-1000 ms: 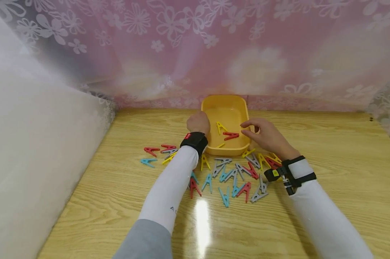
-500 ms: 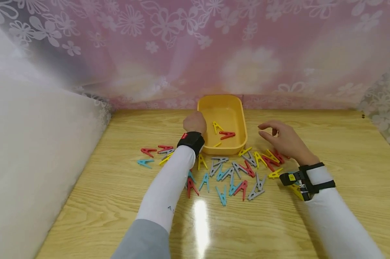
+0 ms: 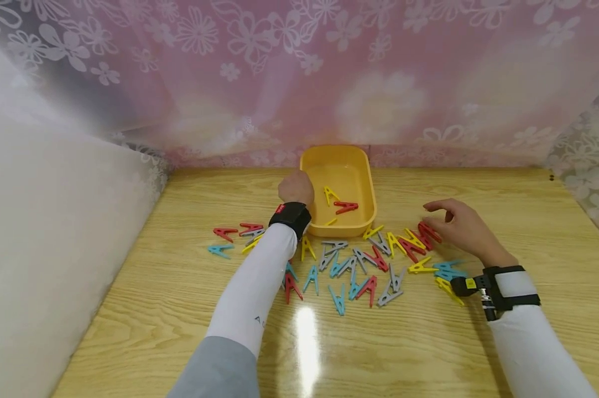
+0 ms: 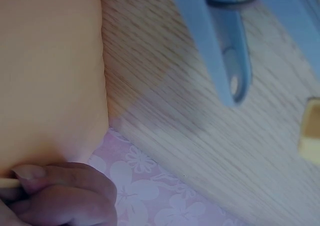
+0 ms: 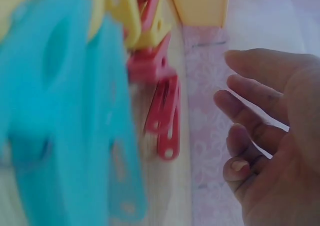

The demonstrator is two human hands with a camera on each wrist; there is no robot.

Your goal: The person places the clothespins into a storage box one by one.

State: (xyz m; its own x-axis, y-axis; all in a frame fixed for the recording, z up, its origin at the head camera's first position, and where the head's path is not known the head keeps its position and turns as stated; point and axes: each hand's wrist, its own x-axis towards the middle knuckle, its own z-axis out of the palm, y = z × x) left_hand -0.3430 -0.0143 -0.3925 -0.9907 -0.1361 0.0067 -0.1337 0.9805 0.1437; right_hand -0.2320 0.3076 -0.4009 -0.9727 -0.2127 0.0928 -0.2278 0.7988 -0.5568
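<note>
My left hand [image 3: 296,188] grips the left rim of a yellow plastic basin [image 3: 346,231]; the left wrist view shows its fingers [image 4: 65,196] curled at the edge of the basin wall [image 4: 45,80]. Inside the basin lie a red clothespin [image 3: 346,207], a yellow clothespin [image 3: 331,195] and part of another yellow one. To the right, my right hand [image 3: 462,228] hovers with fingers apart and loosely bent, holding nothing. Its fingertips are near some red clothespins [image 3: 430,232] on the table, which the right wrist view also shows [image 5: 162,110].
Several clothespins in grey, blue, red and yellow lie scattered on the wooden table [image 3: 379,348] before the basin. Blue clothespins [image 3: 448,270] sit close to the right wrist, and a small group [image 3: 224,233] lies left of the left forearm. A pink floral curtain [image 3: 289,83] hangs behind.
My right hand has moved right and a little toward me, from the basin's right rim to beside the red clothespins. My left hand stays on the rim; the view has shifted slightly.
</note>
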